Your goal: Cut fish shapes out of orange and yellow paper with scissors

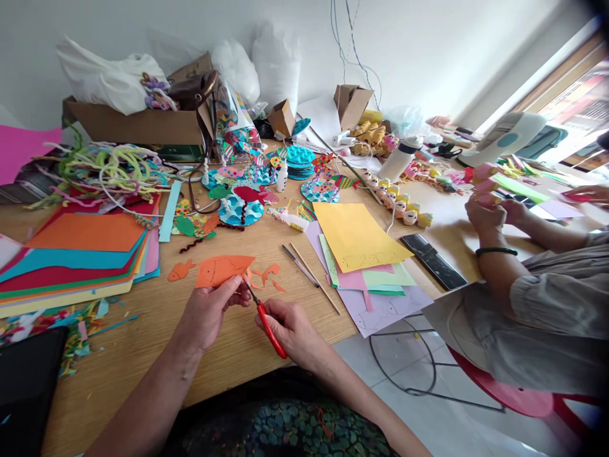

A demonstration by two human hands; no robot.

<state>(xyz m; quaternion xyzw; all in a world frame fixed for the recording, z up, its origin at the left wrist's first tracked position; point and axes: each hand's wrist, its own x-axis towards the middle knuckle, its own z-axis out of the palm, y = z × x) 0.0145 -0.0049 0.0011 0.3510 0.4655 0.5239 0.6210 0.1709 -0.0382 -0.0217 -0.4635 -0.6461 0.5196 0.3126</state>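
Note:
My left hand (214, 311) pinches the lower edge of a piece of orange paper (221, 270) with a fish outline drawn on it. Red-handled scissors (269, 329) are gripped in my right hand (290, 330), their blades meeting the paper's right end near my left fingertips. A cut-out orange fish (181, 270) lies on the table to the left of the paper. Small orange scraps (270, 273) are scattered just to the right. A pen (299, 264) and a thin wooden stick (314, 279) rest beyond my right hand.
Stacked coloured paper (85, 231) lies left, above paper shreds (80, 330). Yellow paper (354, 231) tops sheets at right, beside a phone (434, 260). Decorated blue discs (240, 211) and glue bottles (295, 221) stand behind. At right, a co-worker's hands (488, 216) hold a pink-and-yellow item.

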